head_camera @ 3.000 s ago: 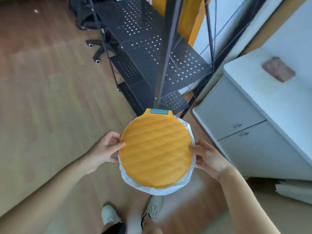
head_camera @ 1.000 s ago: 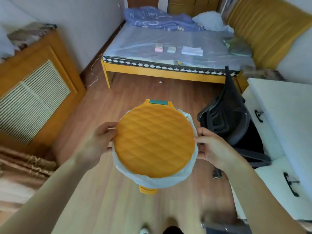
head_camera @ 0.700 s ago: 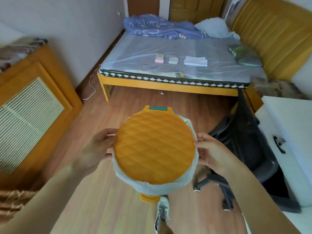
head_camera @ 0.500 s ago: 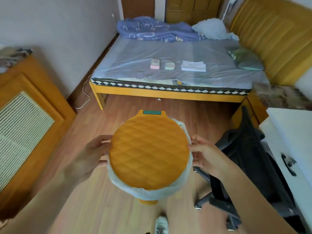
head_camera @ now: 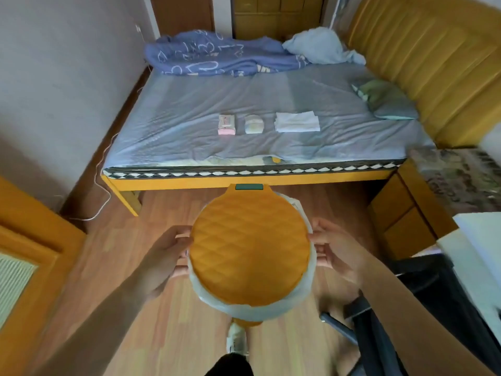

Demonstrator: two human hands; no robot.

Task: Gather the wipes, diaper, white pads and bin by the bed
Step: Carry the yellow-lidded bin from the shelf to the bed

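I carry a round bin [head_camera: 249, 248] with a quilted orange lid and a white liner, held above the wood floor. My left hand [head_camera: 165, 256] grips its left side and my right hand [head_camera: 336, 251] grips its right side. Ahead stands the bed [head_camera: 189, 120] with a grey-blue sheet. On it, in a row, lie a pink pack of wipes [head_camera: 226, 124], a folded diaper [head_camera: 254, 124] and a stack of white pads [head_camera: 296, 121].
A black office chair [head_camera: 423, 308] stands at my lower right beside a white desk [head_camera: 477, 251]. An orange nightstand [head_camera: 406, 210] sits right of the bed, an orange cabinet [head_camera: 24, 256] at my left. A white cable [head_camera: 100, 185] trails by the bed leg.
I have turned from the black shelf and white cabinet toward the bed and walked closer to it, both hands keeping hold of the bin. The bed now fills more of the view.
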